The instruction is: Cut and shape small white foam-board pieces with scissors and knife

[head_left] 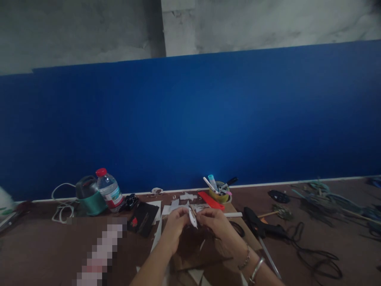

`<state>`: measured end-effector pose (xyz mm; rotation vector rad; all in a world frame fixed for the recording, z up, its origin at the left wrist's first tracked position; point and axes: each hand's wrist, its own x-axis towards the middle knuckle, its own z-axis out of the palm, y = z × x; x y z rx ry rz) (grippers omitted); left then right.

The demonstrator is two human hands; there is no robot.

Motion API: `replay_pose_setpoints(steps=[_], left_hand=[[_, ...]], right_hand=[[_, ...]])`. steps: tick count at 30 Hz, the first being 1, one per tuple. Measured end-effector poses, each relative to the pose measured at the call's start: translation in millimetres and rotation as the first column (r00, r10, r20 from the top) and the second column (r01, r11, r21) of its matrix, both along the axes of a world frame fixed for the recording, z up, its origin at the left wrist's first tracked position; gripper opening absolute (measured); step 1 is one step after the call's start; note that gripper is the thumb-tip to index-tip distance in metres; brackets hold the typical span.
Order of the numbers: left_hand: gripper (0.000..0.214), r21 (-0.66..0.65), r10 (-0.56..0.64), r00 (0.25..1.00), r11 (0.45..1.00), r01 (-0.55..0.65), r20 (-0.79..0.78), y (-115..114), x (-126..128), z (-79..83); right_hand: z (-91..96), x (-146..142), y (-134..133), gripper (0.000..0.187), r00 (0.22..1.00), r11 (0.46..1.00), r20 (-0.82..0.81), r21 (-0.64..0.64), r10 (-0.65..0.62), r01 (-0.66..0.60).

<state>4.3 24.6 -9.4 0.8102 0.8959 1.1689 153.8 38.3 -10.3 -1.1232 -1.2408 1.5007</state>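
Your workspace spreads around the yellowish-green cup (216, 199), a low round holder with plastic pens (210, 184) leaning out at odd angles. Against its left side lies a long, smooth red piece (210, 199). Well to the cup's left stands a clear plastic bottle (111, 194) with a red cap, and between the two lies a flat, dark box (143, 218) with a small red mark. To the cup's right and nearer you rests a black glue gun (262, 227). On your side of the cup, flat tan cardboard (186, 261) lies beneath your hands.

The white piece (193, 219) is held up over that cardboard, nearer you than the cup and left of it: slender, leaf-like, pale, pointed at its lower end. Your left hand (174, 225) pinches its left edge. Your right hand (216, 223) has its fingertips drawn together at its right edge; you cannot tell whether they grip it.
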Motion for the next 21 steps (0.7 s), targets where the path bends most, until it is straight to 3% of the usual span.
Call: replay_pose_setpoints(steps=[2, 4, 7, 9, 11, 14, 16, 19, 21], left_hand=[[0.019, -0.023, 0.032, 0.999, 0.999, -0.032, -0.006, 0, 0, 1.1], [0.015, -0.090, 0.062, 0.998, 0.994, -0.059, 0.024, -1, 0, 3.3], [0.010, -0.237, 0.082, 0.989, 0.970, -0.050, 0.126, -2, 1, 6.1], [0.008, -0.322, 0.077, 0.980, 0.947, -0.015, 0.181, -2, 2, 6.2], [0.006, -0.371, 0.038, 0.975, 0.927, 0.048, 0.221, -2, 2, 4.7], [0.009, -0.359, -0.027, 0.976, 0.927, 0.105, 0.216, -3, 1, 1.2], [0.013, -0.302, -0.024, 0.989, 0.951, 0.067, 0.144, -3, 1, -0.3], [0.014, -0.080, 0.056, 0.995, 0.995, -0.063, -0.087, -3, 0, 0.6], [0.014, 0.113, 0.155, 0.946, 0.985, -0.128, -0.284, -3, -1, 2.7]], right_hand=[[-0.8, 2, 1, 0.020, 0.997, 0.999, 0.072, 0.036, 0.009, -0.011], [2.6, 4, -1, 0.013, 0.989, 0.984, 0.143, 0.179, -0.033, 0.007], [13.1, 6, -10, 0.055, 0.962, 0.869, 0.245, 0.494, -0.118, -0.019], [19.2, 6, -16, 0.064, 0.945, 0.764, 0.305, 0.636, -0.115, -0.113], [21.9, 5, -20, 0.062, 0.935, 0.715, 0.336, 0.681, -0.115, -0.157], [20.9, 3, -21, 0.056, 0.936, 0.796, 0.326, 0.598, -0.132, -0.095], [19.8, 2, -20, 0.048, 0.946, 0.857, 0.284, 0.514, -0.154, -0.015], [20.7, 1, -16, 0.033, 0.948, 0.900, 0.241, 0.427, -0.210, 0.090], [22.4, 2, -13, 0.028, 0.936, 0.916, 0.259, 0.381, -0.238, 0.127]])
